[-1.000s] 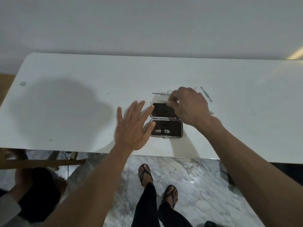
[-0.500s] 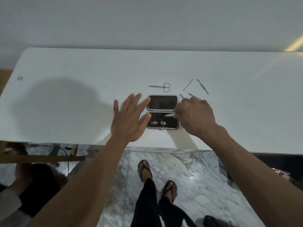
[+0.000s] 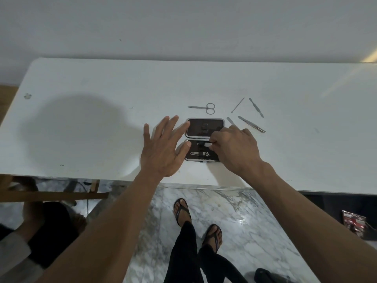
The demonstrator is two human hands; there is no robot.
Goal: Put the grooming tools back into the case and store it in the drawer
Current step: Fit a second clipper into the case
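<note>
A small black case (image 3: 205,127) lies open on the white table (image 3: 102,123), its two halves one behind the other. A nail clipper (image 3: 200,153) sits strapped in the near half. My right hand (image 3: 234,150) pinches a thin metal tool (image 3: 207,144) and holds it over the near half, under a black strap. My left hand (image 3: 163,148) lies flat with fingers spread, fingertips touching the case's left edge. Small scissors (image 3: 206,107) lie behind the case. To the right lie a thin pick (image 3: 237,105), a pusher (image 3: 256,107), tweezers (image 3: 251,124) and one more tool (image 3: 230,120).
The table's near edge runs just below the case; marble floor and my sandalled feet (image 3: 195,221) show under it. A wooden chair (image 3: 53,193) and another person's sleeve are at lower left. A red and black packet (image 3: 354,222) lies on the floor at right.
My right hand picked a thin tool from behind the case, carried it toward me and now holds it in the near half. My left hand stayed beside the case.
</note>
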